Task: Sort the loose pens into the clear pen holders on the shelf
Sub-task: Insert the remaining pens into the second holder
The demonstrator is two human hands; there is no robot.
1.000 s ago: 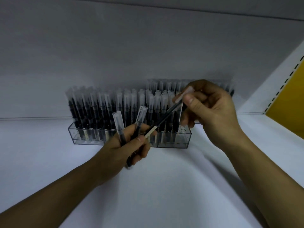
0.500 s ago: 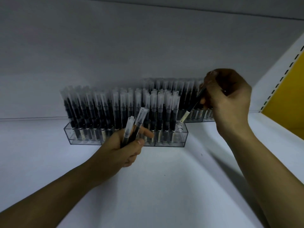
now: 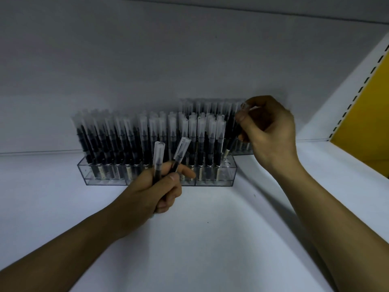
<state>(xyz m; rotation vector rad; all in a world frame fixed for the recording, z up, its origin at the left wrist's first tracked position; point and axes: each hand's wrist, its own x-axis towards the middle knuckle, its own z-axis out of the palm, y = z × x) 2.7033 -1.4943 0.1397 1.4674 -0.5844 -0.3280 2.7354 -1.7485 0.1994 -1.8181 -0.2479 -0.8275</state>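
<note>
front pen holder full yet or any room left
Not full. The front pen holder has clear empty space at its right end, where the right hand angles a pen in.

Faced a dim, plain grey back wall [image 3: 147,60].
Saw a white upright [image 3: 347,91] slanting up the right side, punched with a row of dark slots [image 3: 360,90] along its outer edge. Met a yellow panel [image 3: 370,127] just beyond those slots, cut off by the frame edge. Noted a thin dark seam [image 3: 294,15] crossing the wall near the top.
</note>
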